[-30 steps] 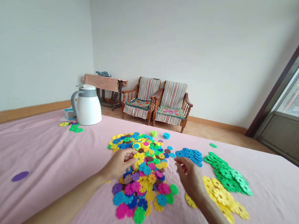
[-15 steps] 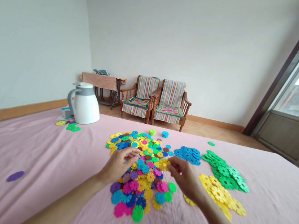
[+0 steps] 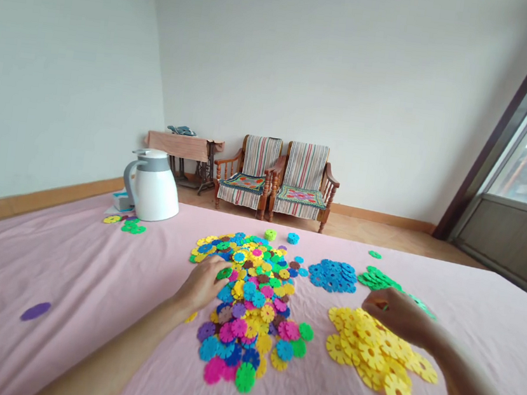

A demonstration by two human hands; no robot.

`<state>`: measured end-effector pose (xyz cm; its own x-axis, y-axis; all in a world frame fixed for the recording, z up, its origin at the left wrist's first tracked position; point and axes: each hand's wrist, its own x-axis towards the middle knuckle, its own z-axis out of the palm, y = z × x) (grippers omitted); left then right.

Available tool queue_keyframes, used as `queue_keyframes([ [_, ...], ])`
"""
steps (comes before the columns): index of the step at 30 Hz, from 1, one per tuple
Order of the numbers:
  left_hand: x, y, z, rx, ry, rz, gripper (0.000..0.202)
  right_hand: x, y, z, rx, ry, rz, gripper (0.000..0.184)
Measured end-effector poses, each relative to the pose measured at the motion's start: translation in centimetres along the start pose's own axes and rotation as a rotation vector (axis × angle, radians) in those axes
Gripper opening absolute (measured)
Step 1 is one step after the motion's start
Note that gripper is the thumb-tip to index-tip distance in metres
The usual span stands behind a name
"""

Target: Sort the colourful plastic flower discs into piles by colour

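My left hand [image 3: 205, 283] is at the left side of a mixed heap of notched plastic discs [image 3: 256, 296], its fingers closed on a green notched disc [image 3: 224, 273]. The heap holds yellow, blue, pink, purple, brown and green pieces. My right hand [image 3: 388, 310] hovers over the far edge of the yellow disc pile [image 3: 372, 349], fingers curled. A bit of green shows by those fingers, but I cannot tell whether it is held. The green disc pile [image 3: 378, 279] is partly hidden behind this hand. To its left sits the blue disc pile [image 3: 332, 276].
On the pink cloth [image 3: 104, 280] stands a white jug [image 3: 156, 191], with a few discs before it. A lone purple disc [image 3: 35, 311] lies at left. Small lime [image 3: 270, 235] and blue stacks [image 3: 293, 238] stand beyond the heap. Two wooden armchairs [image 3: 304, 177] are against the wall.
My right hand has moved right from the heap to the yellow pile; the yellow disc it held no longer shows in its fingers. My left hand has shifted slightly left and now holds a green disc.
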<state>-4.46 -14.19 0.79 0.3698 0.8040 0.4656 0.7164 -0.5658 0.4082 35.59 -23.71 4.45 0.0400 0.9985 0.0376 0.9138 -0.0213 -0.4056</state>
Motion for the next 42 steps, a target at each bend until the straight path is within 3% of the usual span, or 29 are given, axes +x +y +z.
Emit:
queue_keyframes([
  [3,0.0,-0.5,-0.1,0.035,0.006,-0.003,0.022,0.3,-1.5,0.5,-0.033,0.106,-0.001,0.024],
  [6,0.0,-0.7,-0.5,0.095,0.113,-0.031,0.017,0.7,-4.0,1.9,-0.044,0.159,-0.103,0.024],
  [10,0.0,0.9,-1.0,-0.041,0.209,-0.024,0.016,0.9,-7.6,4.9,0.089,0.243,-0.218,0.023],
  [14,-0.8,4.4,-0.9,-0.380,0.090,-0.012,0.017,-0.4,-11.9,7.0,0.371,0.207,-0.342,0.023],
  [19,-2.3,7.8,-0.5,-0.600,-0.141,-0.006,0.018,-2.4,-15.8,8.0,0.503,0.128,-0.316,0.011],
  [22,-2.5,7.9,-0.5,-0.563,-0.139,-0.009,0.018,-1.7,-15.1,8.0,0.451,0.159,-0.305,0.015],
  [24,-2.3,7.4,-0.4,-0.498,-0.071,0.000,0.018,-0.5,-12.8,7.6,0.366,0.247,-0.240,0.015],
  [28,-1.9,6.2,-0.3,-0.406,0.022,0.026,0.018,1.9,-5.5,5.3,0.113,0.484,0.112,0.022],
  [30,-1.8,5.8,-0.3,-0.377,0.066,0.025,0.017,2.3,-2.0,4.0,0.003,0.534,0.301,0.028],
  [33,-1.6,5.2,-0.2,-0.342,0.101,0.033,0.017,2.3,1.0,3.1,-0.147,0.643,0.486,0.036],
  [35,-1.5,5.3,-0.2,-0.310,0.098,0.074,0.017,2.3,1.0,3.4,-0.204,0.721,0.462,0.037],
  [38,-2.0,6.3,-0.5,-0.264,0.039,0.203,0.018,2.5,-1.1,4.7,-0.159,0.761,0.200,0.030],
  [42,-3.7,9.3,-1.6,-0.168,-0.203,0.433,0.029,2.5,-5.0,7.1,-0.059,0.694,-0.165,0.023],
])
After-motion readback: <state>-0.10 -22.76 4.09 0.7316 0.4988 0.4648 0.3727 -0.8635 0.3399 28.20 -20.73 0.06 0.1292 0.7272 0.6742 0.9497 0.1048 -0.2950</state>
